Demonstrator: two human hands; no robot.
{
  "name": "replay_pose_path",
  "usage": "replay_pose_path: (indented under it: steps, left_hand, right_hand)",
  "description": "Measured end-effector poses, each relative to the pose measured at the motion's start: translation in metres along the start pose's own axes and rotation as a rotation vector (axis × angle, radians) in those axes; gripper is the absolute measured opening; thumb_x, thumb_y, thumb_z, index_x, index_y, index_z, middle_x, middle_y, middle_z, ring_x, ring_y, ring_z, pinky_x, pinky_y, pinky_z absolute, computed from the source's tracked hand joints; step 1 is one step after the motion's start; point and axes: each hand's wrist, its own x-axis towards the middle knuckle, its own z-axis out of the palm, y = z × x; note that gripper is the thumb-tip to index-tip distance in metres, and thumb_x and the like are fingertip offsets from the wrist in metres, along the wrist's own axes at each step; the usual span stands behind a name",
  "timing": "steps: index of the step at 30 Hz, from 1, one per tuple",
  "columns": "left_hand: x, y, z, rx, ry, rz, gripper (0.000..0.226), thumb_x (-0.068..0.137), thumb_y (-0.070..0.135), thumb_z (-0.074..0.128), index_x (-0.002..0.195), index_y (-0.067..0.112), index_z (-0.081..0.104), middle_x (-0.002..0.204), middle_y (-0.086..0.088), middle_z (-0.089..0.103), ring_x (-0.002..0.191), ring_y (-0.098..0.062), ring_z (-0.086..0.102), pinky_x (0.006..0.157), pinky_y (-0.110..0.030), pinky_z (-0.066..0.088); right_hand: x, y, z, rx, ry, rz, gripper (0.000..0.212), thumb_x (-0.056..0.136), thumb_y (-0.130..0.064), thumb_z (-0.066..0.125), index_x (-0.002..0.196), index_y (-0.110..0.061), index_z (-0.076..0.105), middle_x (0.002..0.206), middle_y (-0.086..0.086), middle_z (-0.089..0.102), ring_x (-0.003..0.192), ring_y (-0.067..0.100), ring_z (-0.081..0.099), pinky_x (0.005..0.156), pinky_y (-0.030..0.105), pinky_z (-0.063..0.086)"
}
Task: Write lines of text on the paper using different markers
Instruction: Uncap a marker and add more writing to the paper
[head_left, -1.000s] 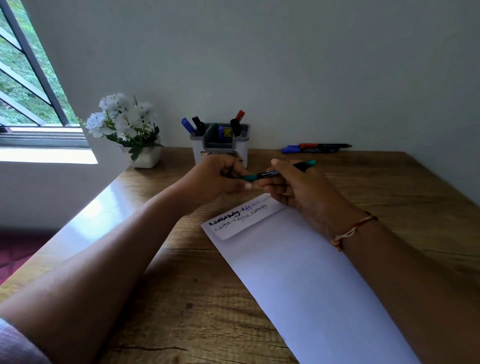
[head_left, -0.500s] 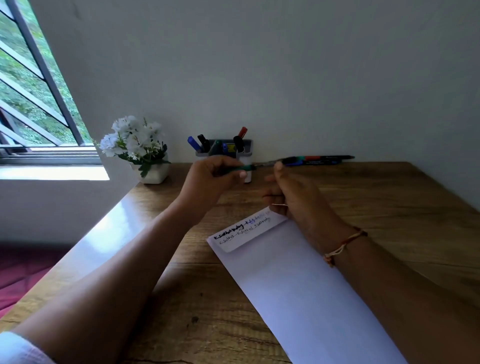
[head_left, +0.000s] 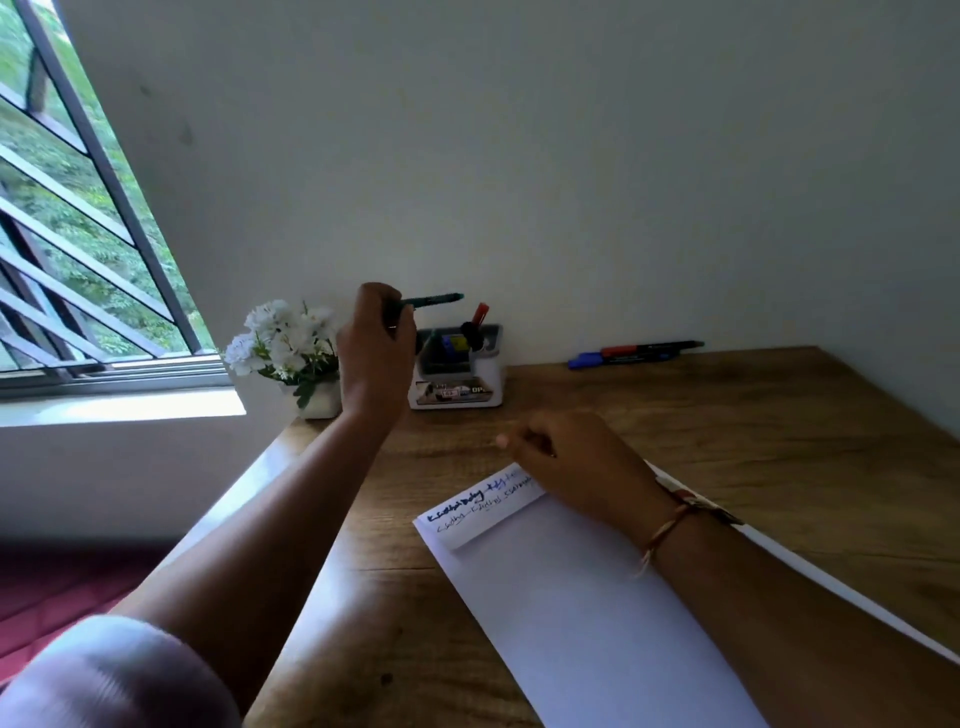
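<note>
Lifted since the earlier frame: the left hand (head_left: 374, 348) is now carrying the slim teal-green plastic marker (head_left: 434, 300) up and away from the right hand, to just above the holder.

1. Brown wood-grain table (head_left: 753, 441): bearing every item below.
2. White rectangular paper sheet (head_left: 571, 613): lying diagonally on the table, with its far edge folded over and showing two short lines of writing in black, blue and a fainter ink. Judged thin, light and limp, so it is probably sliding under a nib unless a palm is pinning it flat.
3. Right hand (head_left: 571, 457): resting on the paper's far edge, fingers curling inward. Whether they are enclosing anything cannot be told.
4. Left hand: fingers wrapping round one end of the marker, the free end pointing right.
5. White plastic desk holder (head_left: 457, 387): standing against the wall, keeping a red-capped marker (head_left: 480, 313) and others upright.
6. Teal-green marker: hanging in the air, touching nothing but the left hand. Judged light, rigid and smooth-barrelled, best gripped mid-barrel for carrying and nearer the tip for writing.
</note>
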Motion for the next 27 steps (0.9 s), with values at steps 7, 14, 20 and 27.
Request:
replay_pose_path:
  steps: [7, 14, 20, 27]
  left_hand:
    - [0.021, -0.014, 0.018, 0.13, -0.085, 0.021, 0.024, 0.096, 0.016, 0.062, 0.119, 0.015, 0.06, 0.103, -0.005, 0.07, 0.091, -0.016, 0.066, 0.072, -0.02, 0.052]
    - [0.034, -0.023, 0.026, 0.24, -0.14, 0.036, 0.032, 0.099, 0.015, 0.055, 0.13, 0.012, 0.062, 0.121, -0.011, 0.066, 0.103, -0.024, 0.065, 0.09, -0.036, 0.055]
    - [0.047, -0.021, 0.032, 0.22, -0.162, -0.053, 0.018, 0.099, 0.015, 0.055, 0.116, 0.018, 0.058, 0.108, -0.013, 0.07, 0.089, -0.027, 0.067, 0.075, -0.04, 0.059]
    - [0.053, -0.031, 0.039, 0.565, -0.307, 0.05, 0.039, 0.097, 0.006, 0.049, 0.132, 0.019, 0.062, 0.138, -0.009, 0.056, 0.126, -0.031, 0.047, 0.097, -0.046, 0.044]
  right_hand:
    - [0.003, 0.006, 0.002, -0.008, -0.006, 0.006, 0.033, 0.096, -0.053, 0.055, 0.091, -0.024, 0.069, 0.065, -0.013, 0.056, 0.058, 0.0, 0.051, 0.052, 0.018, 0.034]
    - [0.005, 0.007, 0.005, -0.024, -0.02, 0.015, 0.036, 0.096, -0.054, 0.055, 0.091, -0.022, 0.07, 0.061, -0.009, 0.057, 0.054, 0.003, 0.051, 0.051, 0.022, 0.038]
    - [0.006, 0.008, 0.005, -0.025, -0.04, 0.015, 0.039, 0.096, -0.054, 0.056, 0.09, -0.017, 0.07, 0.071, -0.003, 0.066, 0.063, 0.009, 0.06, 0.056, 0.027, 0.044]
    - [0.006, 0.009, 0.006, -0.037, -0.048, 0.014, 0.037, 0.096, -0.053, 0.056, 0.089, -0.02, 0.069, 0.068, -0.009, 0.062, 0.058, 0.003, 0.053, 0.053, 0.019, 0.035]
